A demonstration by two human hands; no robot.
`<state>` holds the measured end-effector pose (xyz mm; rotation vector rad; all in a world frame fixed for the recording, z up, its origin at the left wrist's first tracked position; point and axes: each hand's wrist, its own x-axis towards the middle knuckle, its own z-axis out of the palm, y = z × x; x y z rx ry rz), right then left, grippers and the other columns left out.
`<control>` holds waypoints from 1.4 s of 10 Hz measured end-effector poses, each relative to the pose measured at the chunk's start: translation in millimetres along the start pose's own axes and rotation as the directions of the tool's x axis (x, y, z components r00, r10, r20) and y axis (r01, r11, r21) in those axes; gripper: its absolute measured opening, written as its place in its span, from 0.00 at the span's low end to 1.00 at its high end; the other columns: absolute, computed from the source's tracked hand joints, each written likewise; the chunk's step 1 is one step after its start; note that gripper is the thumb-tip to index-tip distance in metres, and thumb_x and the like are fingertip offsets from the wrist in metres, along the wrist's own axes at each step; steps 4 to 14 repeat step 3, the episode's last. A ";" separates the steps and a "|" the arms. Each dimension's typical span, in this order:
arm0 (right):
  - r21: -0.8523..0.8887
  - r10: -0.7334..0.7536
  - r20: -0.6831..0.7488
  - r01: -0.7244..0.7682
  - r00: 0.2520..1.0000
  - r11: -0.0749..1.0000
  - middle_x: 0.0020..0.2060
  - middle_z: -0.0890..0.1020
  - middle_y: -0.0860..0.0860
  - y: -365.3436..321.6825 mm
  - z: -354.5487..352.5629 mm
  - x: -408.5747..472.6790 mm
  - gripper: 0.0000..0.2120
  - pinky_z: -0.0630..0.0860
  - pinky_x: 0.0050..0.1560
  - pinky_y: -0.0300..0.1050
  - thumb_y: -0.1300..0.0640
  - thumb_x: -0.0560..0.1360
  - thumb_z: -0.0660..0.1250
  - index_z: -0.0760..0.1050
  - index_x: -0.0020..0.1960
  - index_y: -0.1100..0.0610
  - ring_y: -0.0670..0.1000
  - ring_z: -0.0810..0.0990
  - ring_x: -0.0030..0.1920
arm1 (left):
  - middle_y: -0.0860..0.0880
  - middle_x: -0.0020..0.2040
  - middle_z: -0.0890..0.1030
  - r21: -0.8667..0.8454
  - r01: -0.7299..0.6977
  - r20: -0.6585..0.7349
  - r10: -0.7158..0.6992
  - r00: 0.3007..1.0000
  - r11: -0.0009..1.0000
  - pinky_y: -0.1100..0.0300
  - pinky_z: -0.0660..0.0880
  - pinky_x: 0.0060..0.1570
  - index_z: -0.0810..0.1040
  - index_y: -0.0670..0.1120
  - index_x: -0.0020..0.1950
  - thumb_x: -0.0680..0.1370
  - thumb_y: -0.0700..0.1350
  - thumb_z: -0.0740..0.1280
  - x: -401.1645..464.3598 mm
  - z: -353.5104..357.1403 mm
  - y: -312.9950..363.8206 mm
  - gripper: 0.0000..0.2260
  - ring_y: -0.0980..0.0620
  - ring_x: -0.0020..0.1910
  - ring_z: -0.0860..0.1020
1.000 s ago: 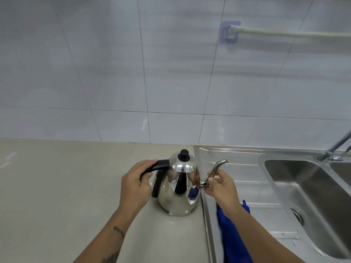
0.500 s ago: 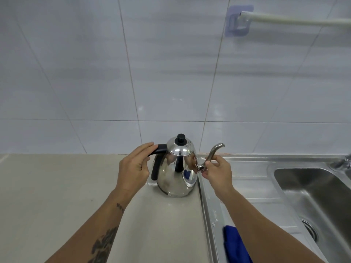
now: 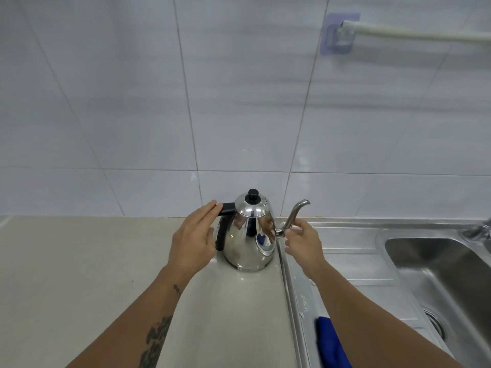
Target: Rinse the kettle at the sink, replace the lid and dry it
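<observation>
A shiny steel kettle with a black handle and a thin curved spout stands upright on the beige counter, right at the edge of the steel sink unit. Its steel lid with a black knob sits on top. My left hand is flat beside the handle, fingers straight, fingertips at the handle's top. On the other side, my right hand is at the base of the spout with its fingers loosely apart, not clasped around it.
A blue cloth lies on the steel drainboard under my right forearm. The sink basin with its drain is at the right, the faucet at its far edge. A white rail hangs on the tiled wall.
Both hands have loosened: the left uncurled from the handle, the right opened off the spout. The kettle now stands on the counter. The view has tilted upward.
</observation>
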<state>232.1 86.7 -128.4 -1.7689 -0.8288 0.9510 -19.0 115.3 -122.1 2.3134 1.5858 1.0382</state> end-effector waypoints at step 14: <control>-0.461 -0.062 0.185 0.142 0.981 0.876 0.73 0.72 0.58 2.9 -53.7 -88.9 0.28 0.68 0.67 0.46 0.56 0.81 0.62 0.60 0.79 0.58 0.57 0.72 0.71 | 0.53 0.78 0.61 0.238 0.027 0.290 -0.098 0.952 0.971 0.58 0.66 0.68 0.57 0.47 0.78 0.77 0.42 0.62 -46.7 -52.5 64.0 0.30 0.51 0.73 0.66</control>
